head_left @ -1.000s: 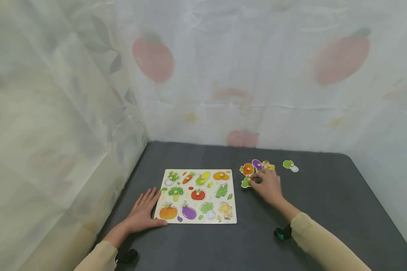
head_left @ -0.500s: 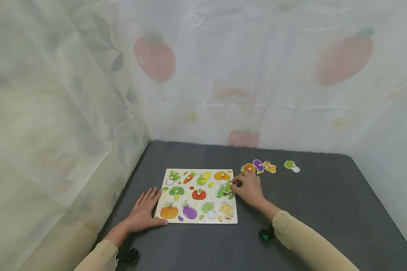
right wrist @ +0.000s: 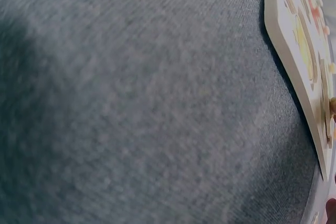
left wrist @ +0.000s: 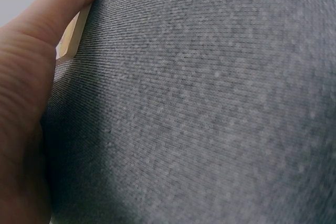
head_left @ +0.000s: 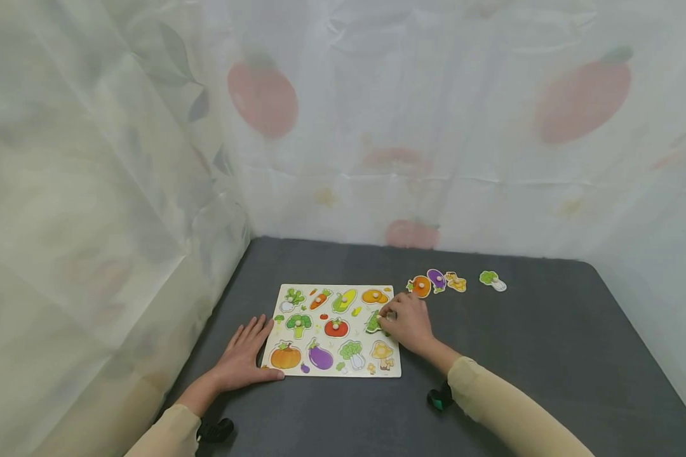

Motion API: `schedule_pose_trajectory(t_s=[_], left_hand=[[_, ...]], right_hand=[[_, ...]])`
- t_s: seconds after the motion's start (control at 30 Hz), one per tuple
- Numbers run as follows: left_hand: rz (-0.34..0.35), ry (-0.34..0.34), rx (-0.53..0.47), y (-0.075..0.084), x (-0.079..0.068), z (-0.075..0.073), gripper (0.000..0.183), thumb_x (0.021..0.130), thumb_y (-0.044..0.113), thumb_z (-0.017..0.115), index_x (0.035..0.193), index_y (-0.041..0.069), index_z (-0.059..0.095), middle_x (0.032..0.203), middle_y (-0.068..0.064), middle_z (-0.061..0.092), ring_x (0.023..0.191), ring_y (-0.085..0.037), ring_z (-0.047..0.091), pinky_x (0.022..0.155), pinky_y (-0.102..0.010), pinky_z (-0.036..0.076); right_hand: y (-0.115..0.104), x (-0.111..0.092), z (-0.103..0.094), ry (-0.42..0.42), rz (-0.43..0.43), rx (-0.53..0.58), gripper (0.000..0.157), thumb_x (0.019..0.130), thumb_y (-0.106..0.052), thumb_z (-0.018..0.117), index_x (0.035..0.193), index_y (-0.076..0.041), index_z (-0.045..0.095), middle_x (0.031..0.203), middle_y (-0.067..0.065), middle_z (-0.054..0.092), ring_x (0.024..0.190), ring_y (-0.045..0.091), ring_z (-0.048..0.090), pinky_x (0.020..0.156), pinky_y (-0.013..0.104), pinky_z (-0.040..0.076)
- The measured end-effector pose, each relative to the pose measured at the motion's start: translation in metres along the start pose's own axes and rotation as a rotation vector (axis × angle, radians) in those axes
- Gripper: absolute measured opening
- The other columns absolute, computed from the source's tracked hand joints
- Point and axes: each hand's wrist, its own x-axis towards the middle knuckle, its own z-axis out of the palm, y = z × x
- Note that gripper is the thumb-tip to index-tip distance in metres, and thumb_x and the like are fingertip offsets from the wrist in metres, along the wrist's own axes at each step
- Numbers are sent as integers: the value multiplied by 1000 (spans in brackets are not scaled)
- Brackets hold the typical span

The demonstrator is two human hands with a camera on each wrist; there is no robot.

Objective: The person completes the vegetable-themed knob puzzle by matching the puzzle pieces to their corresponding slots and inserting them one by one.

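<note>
A wooden vegetable puzzle board (head_left: 336, 372) lies on the dark grey table. My left hand (head_left: 239, 357) rests at its left edge, fingers spread and straight, thumb along the near corner; in the left wrist view the thumb (left wrist: 39, 14) lies against the board's corner (left wrist: 72, 40). At the board's right side, my right hand (head_left: 410, 322) pinches a green pea-pod puzzle piece (head_left: 372, 322) over the pea-pod picture. Fingers partly cover the piece, and whether it sits in its recess cannot be told. In the right wrist view, the board's edge (right wrist: 286, 51) shows at right.
Beyond the right hand lie an orange pumpkin piece (head_left: 420, 287), a purple eggplant piece (head_left: 436, 279) and a yellow mushroom piece (head_left: 456, 282). Farther right is a bok choy piece (head_left: 493, 280). Knobbed pieces, such as the tomato (head_left: 336, 327), sit in the board. Pale curtains surround the table.
My right hand has carried the pea-pod piece left, from the group of loose pieces onto the board's right side. The left hand has stayed at the board's edge.
</note>
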Motion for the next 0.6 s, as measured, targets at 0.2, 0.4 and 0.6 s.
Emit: schedule_pose_trajectory(t_s=[0.2, 0.4, 0.6], left_hand=[[1, -1, 3, 0, 0, 0, 126, 72, 78, 75, 165, 10, 21, 170, -16, 13, 156, -39, 8, 120, -62, 3], [6, 2, 7, 1, 0, -1, 126, 73, 77, 75, 164, 9, 22, 170, -17, 13, 155, -39, 8, 120, -62, 3], [6, 1, 2, 2, -1, -2, 125, 73, 75, 76, 164, 8, 23, 170, -18, 14, 155, -40, 9, 120, -62, 3]], right_hand=[[-3, -1, 1, 4, -11, -4, 10, 83, -33, 85, 82, -25, 78, 96, -5, 62, 95, 22, 50, 83, 44, 39], [-5, -1, 2, -4, -16, -6, 10, 83, -33, 85, 83, -25, 78, 94, -5, 61, 95, 21, 49, 82, 43, 38], [-5, 0, 3, 0, -21, -7, 10, 83, -33, 85, 82, -25, 78, 93, -5, 61, 96, 22, 49, 80, 42, 37]])
